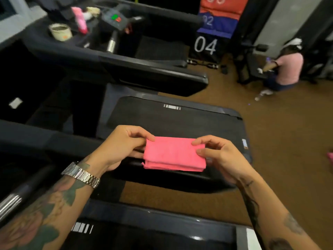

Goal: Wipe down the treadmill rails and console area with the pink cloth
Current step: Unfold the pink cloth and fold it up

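A pink cloth (173, 153), folded into a thick rectangle, hangs in the air in front of me between both hands. My left hand (120, 143) pinches its left edge with thumb and fingers. Its right edge is pinched by my right hand (219, 154). Below the cloth runs a dark treadmill rail (54, 141) and, beyond it, the black belt (180, 121). Farther off, at the upper left, stands another treadmill's console (115, 19) with lit green and red digits.
On the far console sit a pink spray bottle (80, 19) and a pale cup (60, 31). A silver handgrip (10, 202) shows at lower left. A person in a pink shirt (286, 69) crouches on the brown floor at right. Numbered boxes (207, 46) stand behind.
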Tool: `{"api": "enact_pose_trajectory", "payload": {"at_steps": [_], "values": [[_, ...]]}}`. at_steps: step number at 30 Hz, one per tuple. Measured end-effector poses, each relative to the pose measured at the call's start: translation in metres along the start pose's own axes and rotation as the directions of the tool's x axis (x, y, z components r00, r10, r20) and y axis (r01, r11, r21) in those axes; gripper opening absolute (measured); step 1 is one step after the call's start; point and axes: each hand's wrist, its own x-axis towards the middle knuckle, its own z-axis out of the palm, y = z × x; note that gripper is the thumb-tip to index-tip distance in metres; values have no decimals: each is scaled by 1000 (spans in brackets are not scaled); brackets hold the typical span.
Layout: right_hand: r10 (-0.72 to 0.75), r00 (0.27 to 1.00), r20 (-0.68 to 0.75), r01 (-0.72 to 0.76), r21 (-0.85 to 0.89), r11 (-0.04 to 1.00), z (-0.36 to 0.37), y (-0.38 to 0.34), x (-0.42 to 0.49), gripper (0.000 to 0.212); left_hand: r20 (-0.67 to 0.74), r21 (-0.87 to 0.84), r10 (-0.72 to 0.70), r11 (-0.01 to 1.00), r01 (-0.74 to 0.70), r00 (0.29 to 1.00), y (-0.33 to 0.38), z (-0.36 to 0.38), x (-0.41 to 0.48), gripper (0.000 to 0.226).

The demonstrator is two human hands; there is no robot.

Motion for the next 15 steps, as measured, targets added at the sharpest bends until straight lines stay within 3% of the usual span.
{"api": "enact_pose_trajectory", "payload": {"at_steps": [3,5,9,15], "values": [[0,991,-135,-11,-82,997,-21,13,-21,20,89,61,-25,998,20,996,4,31,9,25],[-40,976,-215,-4,-200,980,-29,21,-28,22,129,84,-56,995,45,990,5,44,11,16],[-118,956,-270,-11,-434,901,-27,32,-35,21,148,186,-25,983,-3,989,2,52,14,13],[-286,925,-251,18,-722,692,-8,32,-31,28,129,599,189,767,-228,974,0,46,11,22]]}}
